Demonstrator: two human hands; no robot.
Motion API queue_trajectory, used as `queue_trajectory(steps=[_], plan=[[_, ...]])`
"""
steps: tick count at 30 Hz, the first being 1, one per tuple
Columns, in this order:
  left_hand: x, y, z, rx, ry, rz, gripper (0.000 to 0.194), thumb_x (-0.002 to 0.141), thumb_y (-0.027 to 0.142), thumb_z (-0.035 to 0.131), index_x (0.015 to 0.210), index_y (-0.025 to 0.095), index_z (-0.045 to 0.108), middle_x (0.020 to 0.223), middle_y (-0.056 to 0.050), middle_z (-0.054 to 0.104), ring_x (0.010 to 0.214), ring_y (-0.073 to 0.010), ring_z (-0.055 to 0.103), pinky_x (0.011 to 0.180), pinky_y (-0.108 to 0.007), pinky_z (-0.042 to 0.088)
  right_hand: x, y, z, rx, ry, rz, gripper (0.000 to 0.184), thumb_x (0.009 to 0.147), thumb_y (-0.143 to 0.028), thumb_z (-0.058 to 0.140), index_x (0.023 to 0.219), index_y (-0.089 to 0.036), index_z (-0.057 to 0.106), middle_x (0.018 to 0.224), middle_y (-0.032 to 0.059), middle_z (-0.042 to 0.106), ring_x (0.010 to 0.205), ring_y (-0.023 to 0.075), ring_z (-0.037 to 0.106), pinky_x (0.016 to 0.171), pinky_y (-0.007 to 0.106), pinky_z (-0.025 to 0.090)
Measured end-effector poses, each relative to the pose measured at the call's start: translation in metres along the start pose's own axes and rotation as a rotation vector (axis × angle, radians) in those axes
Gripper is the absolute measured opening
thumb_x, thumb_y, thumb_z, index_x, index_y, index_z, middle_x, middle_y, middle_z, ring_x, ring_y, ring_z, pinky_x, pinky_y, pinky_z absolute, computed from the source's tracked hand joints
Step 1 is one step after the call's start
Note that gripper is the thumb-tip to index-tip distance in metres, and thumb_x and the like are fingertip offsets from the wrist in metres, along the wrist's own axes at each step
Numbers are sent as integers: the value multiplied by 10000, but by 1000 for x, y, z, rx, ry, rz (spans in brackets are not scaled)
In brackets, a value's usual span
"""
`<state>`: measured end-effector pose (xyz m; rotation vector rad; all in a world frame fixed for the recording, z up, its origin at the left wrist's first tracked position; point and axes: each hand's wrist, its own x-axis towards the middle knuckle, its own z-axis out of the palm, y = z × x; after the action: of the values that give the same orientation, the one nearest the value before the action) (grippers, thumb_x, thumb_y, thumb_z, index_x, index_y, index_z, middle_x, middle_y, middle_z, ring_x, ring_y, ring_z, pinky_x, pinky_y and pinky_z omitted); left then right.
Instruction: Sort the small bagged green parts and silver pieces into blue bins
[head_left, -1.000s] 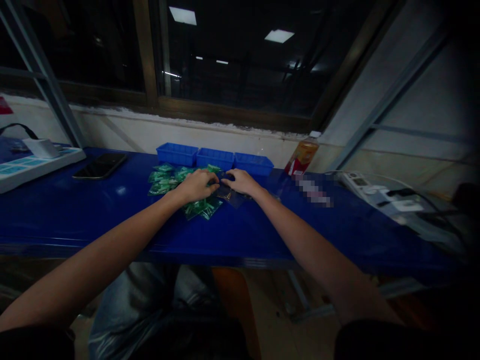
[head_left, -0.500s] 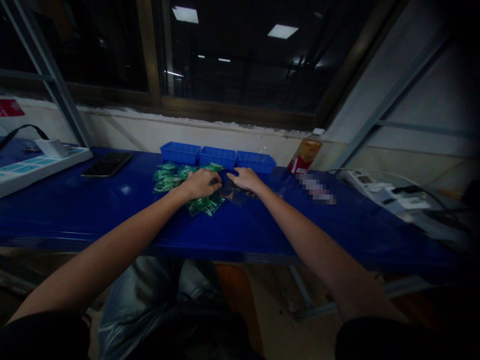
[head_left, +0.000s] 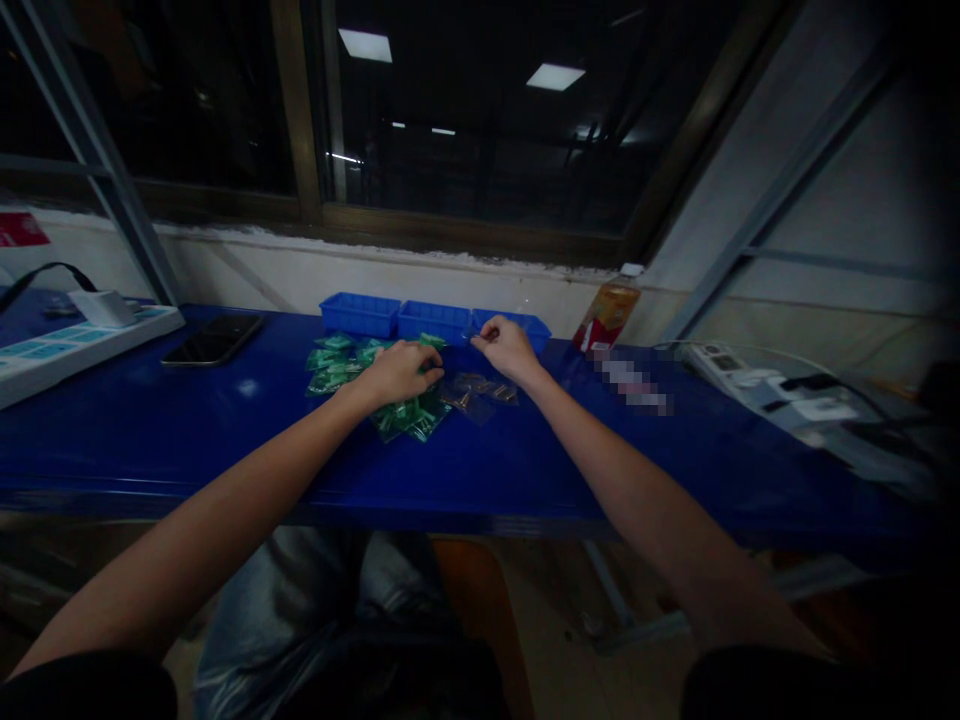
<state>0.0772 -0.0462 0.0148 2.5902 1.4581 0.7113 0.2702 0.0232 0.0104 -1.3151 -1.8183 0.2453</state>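
My left hand rests on a heap of small clear bags with green pieces, its fingers loosely bent and the thumb apart from them; nothing shows in its grasp. My right hand is raised in front of the right-hand blue bin, thumb and forefinger pinched together. A small see-through plastic bag shows faintly at those fingertips; its contents are too blurred to tell. Below that hand, several clear bags with brass-coloured screw-like pieces lie on the blue table.
Two more blue bins, left and middle, line the back by the wall. A phone and a power strip lie at the left. On the right stand a drink bottle and another power strip.
My right hand has risen and moved slightly right, off the bags of brass-coloured pieces, and its fingers have closed into a pinch. My left hand has stayed on the green heap.
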Motion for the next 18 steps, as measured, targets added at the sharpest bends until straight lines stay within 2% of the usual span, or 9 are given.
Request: queue_trajectory(steps=[3,6,8,10,12,15,18], plan=[[2,2,-5,-222,55,-85,346,806,403,423,913,151,635,826,-81,646,767,-200,576,694,-303,399,-11,-21,-1,59,62,-195,78,676,-183,551,672,-180,474,626,-18,492,590,125,467,576,255,373],[2,7,-12,-578,139,-274,439,840,456,339,840,131,633,774,-86,639,683,-176,561,616,-284,396,-29,-44,2,48,44,-464,66,702,-122,503,686,-181,482,714,4,489,673,132,472,633,269,388],[2,8,-17,-745,195,-362,368,833,410,386,786,128,618,732,-71,621,633,-148,535,581,-265,383,-40,-56,6,59,23,-567,96,723,-95,465,704,-184,495,772,16,481,734,138,478,672,275,401],[2,7,-20,-810,241,-372,233,793,325,481,730,131,596,678,-40,586,592,-120,497,561,-247,365,-46,-62,10,78,15,-605,123,738,-88,445,738,-187,517,834,31,470,800,146,486,708,283,415],[2,3,-21,-851,304,-324,145,757,265,534,707,135,576,656,-16,558,571,-100,467,553,-234,354,-48,-63,13,86,22,-600,147,736,-94,454,799,-191,545,907,49,451,865,160,485,738,296,424],[5,-1,-20,-892,404,-256,125,745,261,553,721,139,569,674,-6,563,580,-95,465,560,-228,360,-47,-61,14,77,47,-544,180,705,-117,511,856,-192,574,960,67,427,915,184,479,754,319,434],[6,-1,-20,-891,437,-223,129,736,266,568,722,138,573,675,-8,571,612,-106,488,578,-230,372,-46,-60,12,69,53,-473,131,714,-187,547,836,-192,595,901,58,449,883,189,490,744,336,438]])
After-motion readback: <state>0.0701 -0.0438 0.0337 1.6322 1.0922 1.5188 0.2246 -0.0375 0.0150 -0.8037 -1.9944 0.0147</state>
